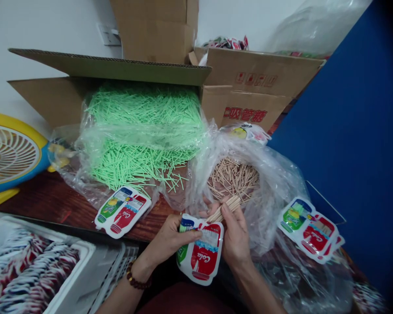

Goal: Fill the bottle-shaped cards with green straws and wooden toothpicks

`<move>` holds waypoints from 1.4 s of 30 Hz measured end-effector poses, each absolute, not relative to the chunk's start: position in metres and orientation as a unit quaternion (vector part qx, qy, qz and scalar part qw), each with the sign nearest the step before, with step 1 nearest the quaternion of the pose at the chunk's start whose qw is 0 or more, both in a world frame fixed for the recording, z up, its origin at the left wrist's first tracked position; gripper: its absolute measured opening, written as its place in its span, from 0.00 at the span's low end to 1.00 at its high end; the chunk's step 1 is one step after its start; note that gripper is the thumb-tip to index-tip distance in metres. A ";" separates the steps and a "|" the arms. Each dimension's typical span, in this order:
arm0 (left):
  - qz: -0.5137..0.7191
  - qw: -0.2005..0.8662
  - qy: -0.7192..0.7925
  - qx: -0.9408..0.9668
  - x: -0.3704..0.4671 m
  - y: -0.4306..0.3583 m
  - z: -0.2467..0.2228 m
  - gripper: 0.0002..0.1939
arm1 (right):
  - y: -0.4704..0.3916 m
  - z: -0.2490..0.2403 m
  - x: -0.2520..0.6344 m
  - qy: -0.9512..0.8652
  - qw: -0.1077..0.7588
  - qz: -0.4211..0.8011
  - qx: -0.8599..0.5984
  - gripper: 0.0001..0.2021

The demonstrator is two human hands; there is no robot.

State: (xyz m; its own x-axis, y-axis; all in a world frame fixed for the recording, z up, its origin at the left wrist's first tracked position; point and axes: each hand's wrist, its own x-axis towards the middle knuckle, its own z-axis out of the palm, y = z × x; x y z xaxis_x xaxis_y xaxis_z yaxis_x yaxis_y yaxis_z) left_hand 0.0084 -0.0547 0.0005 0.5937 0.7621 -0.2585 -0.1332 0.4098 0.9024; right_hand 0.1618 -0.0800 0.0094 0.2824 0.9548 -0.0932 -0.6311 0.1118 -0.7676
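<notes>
My left hand [175, 242] grips a bottle-shaped candy pouch [205, 257] with a red Cola side and a green side, its thumb across the front. My right hand [234, 226] pinches a bundle of thin tan sticks [224, 208] at the pouch's upper edge. Whether the stick ends are inside the pouch opening I cannot tell. Just beyond my right hand, a clear plastic bag holds a heap of the same tan sticks [234, 174]. Green sticks [144, 157] spill from a lined carton behind my left hand.
One pouch [122, 211] lies at the table's left front, and several stacked pouches [309, 229] lie at right. A white foam box [81, 270] packed with pouches stands lower left. A yellow-blue fan [13, 152], an open carton [118, 65] and a blue panel [343, 144] surround the table.
</notes>
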 end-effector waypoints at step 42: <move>0.378 0.678 0.361 0.516 0.009 -0.025 0.003 0.09 | -0.068 0.021 0.212 -0.595 0.445 0.463 -0.483 0.08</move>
